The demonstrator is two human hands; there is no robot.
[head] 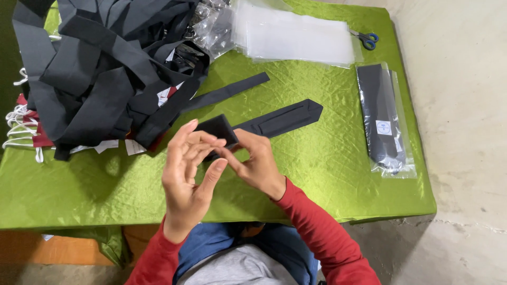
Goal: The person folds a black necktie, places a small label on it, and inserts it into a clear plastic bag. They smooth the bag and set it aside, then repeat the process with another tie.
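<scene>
Centre: a black tie (274,122) lies on the green cloth (317,174) that covers the counter. Its pointed end is aimed toward the upper right, and its near end (217,128) is lifted and folded at my fingertips.

My right hand (259,163) pinches that folded end between thumb and fingers; the hand is closed on the tie. My left hand (187,169) stands just beside it, palm turned inward, fingers spread and loosely curved. Its fingertips touch or nearly touch the fold; I cannot tell whether it grips anything. Both sleeves are red.

Above the tie: a narrow black strip (227,93) runs diagonally out from under a pile.

Upper left: the pile (105,68), a large heap of black ties, with red cloth and white cords (18,124) showing at its left edge.

Top centre: a stack of clear plastic bags (296,34), with crumpled clear wrapping (211,26) just to its left.

Top right: scissors (365,39) with blue handles, touching the edge of the bags.

Right: a bagged tie (383,119), black, sealed in a clear sleeve with a small white label, well apart from my hands.

Beyond the cloth's right edge: bare concrete floor (465,132).
</scene>
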